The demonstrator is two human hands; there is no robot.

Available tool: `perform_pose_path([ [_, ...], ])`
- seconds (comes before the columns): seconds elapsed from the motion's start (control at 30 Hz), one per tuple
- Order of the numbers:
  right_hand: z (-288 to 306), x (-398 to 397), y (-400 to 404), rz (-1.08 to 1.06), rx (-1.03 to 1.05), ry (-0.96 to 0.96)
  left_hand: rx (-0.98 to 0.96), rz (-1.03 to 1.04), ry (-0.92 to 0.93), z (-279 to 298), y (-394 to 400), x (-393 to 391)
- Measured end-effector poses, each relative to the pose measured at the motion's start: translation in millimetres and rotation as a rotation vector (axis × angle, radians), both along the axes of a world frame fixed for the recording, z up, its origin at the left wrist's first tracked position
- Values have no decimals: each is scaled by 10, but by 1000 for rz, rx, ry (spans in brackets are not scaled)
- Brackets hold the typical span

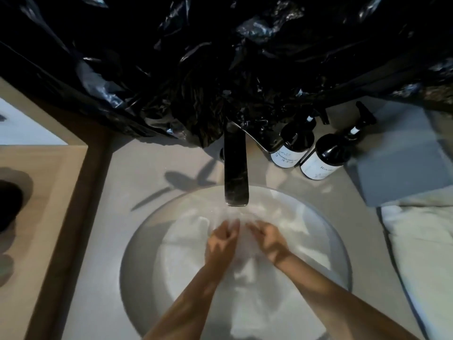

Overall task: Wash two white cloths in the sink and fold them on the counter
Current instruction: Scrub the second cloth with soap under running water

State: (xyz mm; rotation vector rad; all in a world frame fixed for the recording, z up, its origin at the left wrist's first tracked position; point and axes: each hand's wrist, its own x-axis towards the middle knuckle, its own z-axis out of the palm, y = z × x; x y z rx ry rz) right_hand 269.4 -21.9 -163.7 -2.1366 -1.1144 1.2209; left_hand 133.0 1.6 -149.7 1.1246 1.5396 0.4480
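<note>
Both hands, the left hand (221,239) and right hand (267,239), bunch a white cloth (245,268) under the faucet (236,168) in the sink (137,253). Soaked, it likely handles heavy, limp and slippery; gathering folds grips better than edges.

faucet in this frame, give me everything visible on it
The faucet is a dark, glossy, flat rectangular spout, metal by the look of it, with a mottled sheen. It rises from the grey counter behind the round white sink and juts forward over the basin's back edge. Its base is partly hidden under crumpled black plastic sheeting. Water seems to run from its tip, blurred, onto the left hand and right hand below. Neither hand touches it. A handle cannot be clearly made out.
</note>
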Motion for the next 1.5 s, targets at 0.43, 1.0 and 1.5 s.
perform_pose_path([
  [0.43,1235,-620,-150,-337,308,272,246,242,-147,1232,-390,144],
  [1.0,1144,-308,-223,-56,200,127,239,-6,15,898,-15,-362],
  [1.5,44,-185,-695,668,-20,-535,641,-1021,749,138,-171,-542],
])
